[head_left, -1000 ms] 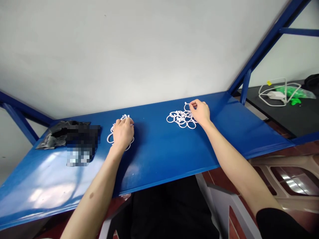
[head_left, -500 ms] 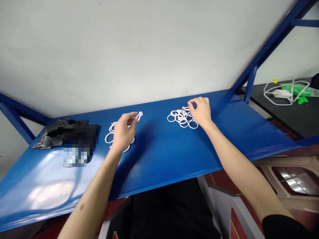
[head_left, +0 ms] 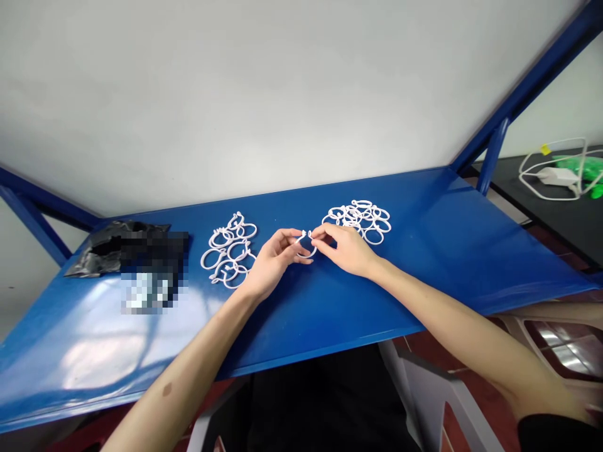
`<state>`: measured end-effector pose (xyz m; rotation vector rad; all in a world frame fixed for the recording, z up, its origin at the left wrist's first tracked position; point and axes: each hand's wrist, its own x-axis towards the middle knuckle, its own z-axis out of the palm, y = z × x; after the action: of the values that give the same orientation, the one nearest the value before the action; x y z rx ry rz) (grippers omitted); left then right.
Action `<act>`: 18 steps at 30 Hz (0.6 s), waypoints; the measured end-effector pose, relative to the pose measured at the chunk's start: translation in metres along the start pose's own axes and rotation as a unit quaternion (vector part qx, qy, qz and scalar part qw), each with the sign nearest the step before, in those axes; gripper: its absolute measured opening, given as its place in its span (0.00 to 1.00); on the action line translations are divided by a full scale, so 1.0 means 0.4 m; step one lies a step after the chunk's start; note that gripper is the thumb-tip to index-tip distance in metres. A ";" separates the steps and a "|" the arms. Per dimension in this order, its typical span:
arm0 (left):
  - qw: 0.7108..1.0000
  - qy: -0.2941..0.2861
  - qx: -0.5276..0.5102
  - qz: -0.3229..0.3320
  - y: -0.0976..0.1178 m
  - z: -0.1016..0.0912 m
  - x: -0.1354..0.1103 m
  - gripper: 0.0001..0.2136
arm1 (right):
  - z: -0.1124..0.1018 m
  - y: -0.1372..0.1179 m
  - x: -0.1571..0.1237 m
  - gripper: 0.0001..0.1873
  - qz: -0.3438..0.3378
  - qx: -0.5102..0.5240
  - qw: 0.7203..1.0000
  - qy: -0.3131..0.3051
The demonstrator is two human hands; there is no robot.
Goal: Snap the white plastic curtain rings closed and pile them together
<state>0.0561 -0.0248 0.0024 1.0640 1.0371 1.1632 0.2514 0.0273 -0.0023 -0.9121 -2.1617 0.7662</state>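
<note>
Over the middle of the table, one white plastic shower curtain ring point(head_left: 308, 255) is held between both hands, its two knobbed ends close together at the top with a small gap. My left hand point(head_left: 277, 258) pinches the ring's left side with thumb and fingers. The right side is gripped by the fingertips of my right hand point(head_left: 347, 248). A loose pile of similar rings point(head_left: 228, 234) lies left of my left hand, several with their ends apart. Beyond my right hand lies another pile of rings point(head_left: 374, 236), partly hidden by that hand.
Black plastic bags point(head_left: 106, 245) lie on the left of the blue table point(head_left: 301, 326), partly pixelated. A pale wall point(head_left: 282, 94) rises behind. Blue frame bars point(head_left: 492, 154) stand at both ends. On a dark table at right are a white cable and adapter point(head_left: 558, 177).
Both hands have come together at the middle. My left hand moved right with its ring; my right hand left the right-hand pile and now grips the same ring. The view shifted slightly.
</note>
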 end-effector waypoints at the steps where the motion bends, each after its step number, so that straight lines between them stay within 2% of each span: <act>1: 1.000 0.002 0.002 -0.005 -0.005 0.000 0.001 0.15 | 0.000 -0.001 -0.001 0.04 -0.002 0.005 1.000 -0.002; 9: 1.000 0.008 0.013 -0.017 -0.009 -0.003 0.001 0.19 | -0.005 -0.023 -0.004 0.06 -0.069 -0.044 0.997 0.009; 11: 1.000 0.027 0.010 -0.007 -0.007 -0.001 0.001 0.19 | -0.006 -0.025 -0.004 0.08 -0.059 -0.041 0.997 0.013; 15: 0.998 0.063 0.002 0.011 -0.011 0.005 0.001 0.17 | 0.001 -0.026 -0.008 0.24 -0.019 -0.046 0.999 -0.017; 16: 0.998 0.069 0.001 0.012 -0.012 0.008 0.001 0.17 | 0.005 -0.026 -0.010 0.25 -0.019 -0.050 0.998 -0.029; 18: 0.997 0.074 -0.003 0.009 -0.013 0.012 -0.001 0.17 | 0.013 -0.026 -0.013 0.19 -0.025 -0.049 0.998 -0.044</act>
<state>0.0618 -0.0260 -0.0018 0.9964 1.1402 1.2734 0.2462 0.0156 0.0001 -0.8849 -2.3077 0.6922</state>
